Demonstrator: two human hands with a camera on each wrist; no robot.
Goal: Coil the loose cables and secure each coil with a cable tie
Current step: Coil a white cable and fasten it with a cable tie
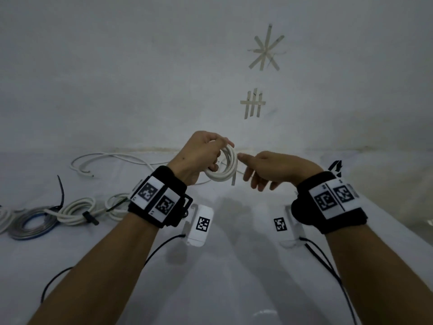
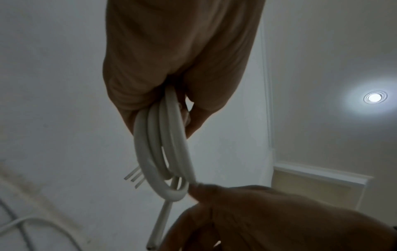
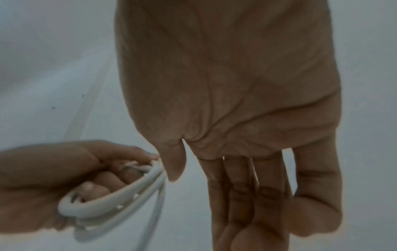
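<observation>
Closest to the camera are the 2 forearms with black wristbands carrying square-code tags, black leads trailing off them over the white desk. Left hand is up off the surface with its fingers curled through a white cable coil, so that grip is wrapped tight on the coil; from the left wrist view you can count about 3 loops hanging out of the fist, plus a cut end poking down below them. Right hand sits just beside the coil, thumb tip right at the loops, the other fingers hanging pretty straight and loose, so that grip is released, nothing visibly held in it. Whether the thumb actually touches the cable I can't tell, it's blurry there. Off to the left on the desk there's a row of finished bundles: a white coil cinched with a black cable tie, another white one partly behind the left wristband, and a grey coil with blue inside. A loose black tie sticks up near them. Farther back a loose white cable lies in a lazy curve. Beyond that, the wall has tape marks, 1 like a star and 1 like a hash.
</observation>
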